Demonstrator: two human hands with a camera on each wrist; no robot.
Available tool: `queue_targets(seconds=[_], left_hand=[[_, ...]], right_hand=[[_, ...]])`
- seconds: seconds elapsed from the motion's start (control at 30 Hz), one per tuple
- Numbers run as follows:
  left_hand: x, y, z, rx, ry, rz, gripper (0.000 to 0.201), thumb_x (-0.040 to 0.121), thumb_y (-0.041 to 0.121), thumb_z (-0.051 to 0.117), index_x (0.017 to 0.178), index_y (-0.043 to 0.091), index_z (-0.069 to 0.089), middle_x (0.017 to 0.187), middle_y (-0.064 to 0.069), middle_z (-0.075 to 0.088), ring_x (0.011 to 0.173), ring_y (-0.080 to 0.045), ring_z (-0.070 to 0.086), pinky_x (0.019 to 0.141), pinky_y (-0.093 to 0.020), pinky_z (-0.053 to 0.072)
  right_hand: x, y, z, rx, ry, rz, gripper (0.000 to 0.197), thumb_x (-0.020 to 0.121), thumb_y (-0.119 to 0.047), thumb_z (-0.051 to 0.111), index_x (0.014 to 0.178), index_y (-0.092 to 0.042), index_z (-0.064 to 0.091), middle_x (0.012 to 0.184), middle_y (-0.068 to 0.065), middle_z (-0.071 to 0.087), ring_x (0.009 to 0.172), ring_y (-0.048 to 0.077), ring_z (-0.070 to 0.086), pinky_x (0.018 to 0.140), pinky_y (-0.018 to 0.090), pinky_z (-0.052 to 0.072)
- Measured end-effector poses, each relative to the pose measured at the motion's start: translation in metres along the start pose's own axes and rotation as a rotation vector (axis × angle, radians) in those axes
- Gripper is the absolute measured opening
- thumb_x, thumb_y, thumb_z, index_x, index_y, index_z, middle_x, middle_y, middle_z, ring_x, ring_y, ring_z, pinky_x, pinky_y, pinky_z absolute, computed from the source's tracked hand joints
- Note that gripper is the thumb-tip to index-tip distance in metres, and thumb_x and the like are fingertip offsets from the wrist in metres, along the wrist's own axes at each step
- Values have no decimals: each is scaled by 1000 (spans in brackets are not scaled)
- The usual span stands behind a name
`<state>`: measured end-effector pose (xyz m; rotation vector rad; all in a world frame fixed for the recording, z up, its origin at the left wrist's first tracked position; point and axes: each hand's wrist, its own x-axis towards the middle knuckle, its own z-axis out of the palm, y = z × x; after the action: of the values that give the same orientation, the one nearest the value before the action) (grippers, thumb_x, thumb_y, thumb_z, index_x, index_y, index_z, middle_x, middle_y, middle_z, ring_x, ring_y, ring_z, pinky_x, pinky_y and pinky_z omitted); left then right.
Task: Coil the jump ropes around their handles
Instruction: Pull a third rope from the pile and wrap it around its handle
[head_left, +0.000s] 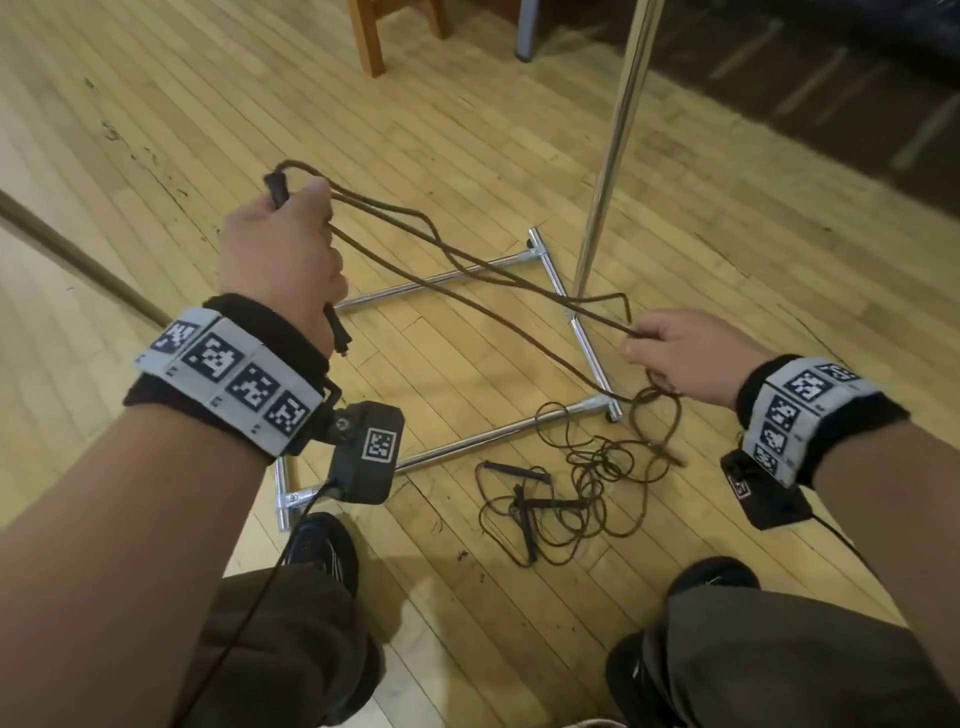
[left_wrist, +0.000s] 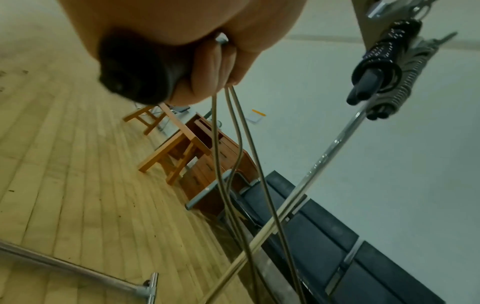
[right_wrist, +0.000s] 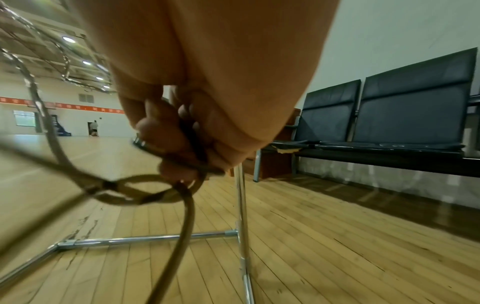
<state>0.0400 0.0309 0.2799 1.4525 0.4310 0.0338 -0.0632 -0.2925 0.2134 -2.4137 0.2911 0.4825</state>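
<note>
Head view, item: my left hand (head_left: 280, 254) grips paired handles (head_left: 278, 189) upright, rope (head_left: 467, 280) strands running rightward-down to my right hand's pinching fingers (head_left: 644, 338); spare ropes (head_left: 571, 493) tangled on floor.

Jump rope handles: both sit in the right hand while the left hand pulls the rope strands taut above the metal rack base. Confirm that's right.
Not quite: the hands are swapped. The head view shows the left hand gripping the handles, while the right hand pulls the rope strands taut above the metal rack base.
</note>
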Motion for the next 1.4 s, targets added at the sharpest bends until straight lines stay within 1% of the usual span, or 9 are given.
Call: queue_targets(seconds=[0.23,0.37,0.57,0.73,0.83,0.93,1.17,1.3,1.4], left_hand=[[5,-6,-11,81,-86,10,12,101,31,65,98,22,72,61,8,52,47,-9,40,41,-24,33],[-3,-13,-3,196,-173,31,16,103,20,61,108,22,76,62,6,62,51,-10,55,46,-26,47],[-16,-18,11,136,-206,-7,13,102,8,58,106,8,71,74,-1,74,57,-19,67,50,-31,53],[9,-4,-6,-95,159,69,33,103,13,61,130,30,64,102,5,81,58,-13,67,55,-28,57],[25,1,-22,-185,282,111,43,105,13,55,140,37,61,127,3,69,61,-13,68,60,-28,58],[9,-13,-11,98,95,177,45,103,8,51,127,38,73,124,17,70,59,-8,65,61,-28,59],[-53,-46,35,584,-813,196,50,97,28,73,140,52,60,131,17,68,57,-9,62,58,-29,55],[-56,-52,37,699,-894,217,13,100,32,72,113,34,69,96,8,74,53,-11,57,51,-28,48],[-46,-56,31,735,-679,222,21,104,45,62,90,31,68,92,9,79,48,-3,54,46,-22,46]], right_hand=[[-4,-24,0,-31,60,-50,22,105,-36,51,89,-28,65,79,6,72,75,23,71,71,43,57],[-8,-39,-1,392,51,-77,26,108,-27,49,96,-17,70,68,0,69,76,18,75,72,32,59],[-9,-56,-12,883,-2,-231,28,104,-35,46,98,-21,69,67,2,53,62,26,57,70,44,59],[-6,-22,-9,124,249,40,33,106,-41,43,95,-19,66,66,3,51,57,23,51,62,51,54],[-5,-11,-10,16,323,97,35,107,-36,40,92,-18,66,68,4,54,59,23,51,59,42,46],[-1,-19,-11,121,281,71,33,106,-36,43,92,-20,68,68,1,52,61,20,48,60,42,43],[-25,-76,0,356,-144,-270,27,106,-32,52,88,-23,69,57,-12,46,51,9,39,47,28,32],[-39,-86,-11,678,-260,-344,25,105,-20,53,88,-14,69,58,-1,38,48,14,30,44,31,20],[-39,-79,-21,736,-268,-333,21,102,-18,55,88,-9,68,58,1,40,45,13,31,41,27,23]])
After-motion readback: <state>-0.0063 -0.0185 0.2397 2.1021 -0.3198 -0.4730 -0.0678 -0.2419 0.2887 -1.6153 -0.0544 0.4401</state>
